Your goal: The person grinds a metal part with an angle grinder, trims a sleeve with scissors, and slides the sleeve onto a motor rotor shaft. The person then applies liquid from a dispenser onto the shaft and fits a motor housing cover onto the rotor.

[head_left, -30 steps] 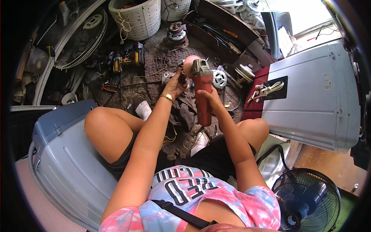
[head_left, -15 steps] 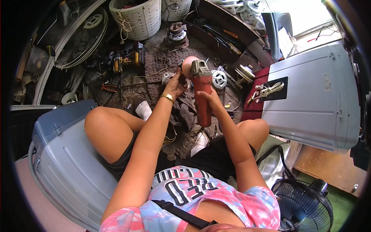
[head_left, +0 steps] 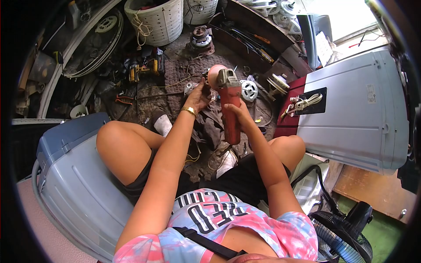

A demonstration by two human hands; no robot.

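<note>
My right hand (head_left: pixel 237 112) is wrapped round the red body of an angle grinder (head_left: pixel 230 98), held upright in front of me with its grey gear head at the top. A pale orange disc (head_left: pixel 215 74) faces left from the grinder's head. Beside the disc, my left hand (head_left: pixel 199 97), with a gold watch at the wrist, is closed on a small metal part (head_left: pixel 205 73). Most of that part is hidden by the fingers, and I cannot tell whether it touches the disc. Dark cloth (head_left: pixel 209 129) lies below, between my feet.
A yellow cordless drill (head_left: pixel 142 71) and orange-handled pliers (head_left: pixel 123 100) lie on the floor at left. A motor (head_left: pixel 201 38) stands ahead, near white baskets (head_left: pixel 157 22) and a tool tray (head_left: pixel 256 44). White pulleys (head_left: pixel 249 90), a grey panel (head_left: pixel 351 109) and a fan (head_left: pixel 340 236) are at right.
The fan's head at the lower right has swivelled. My hands, the grinder and the metal part have hardly moved.
</note>
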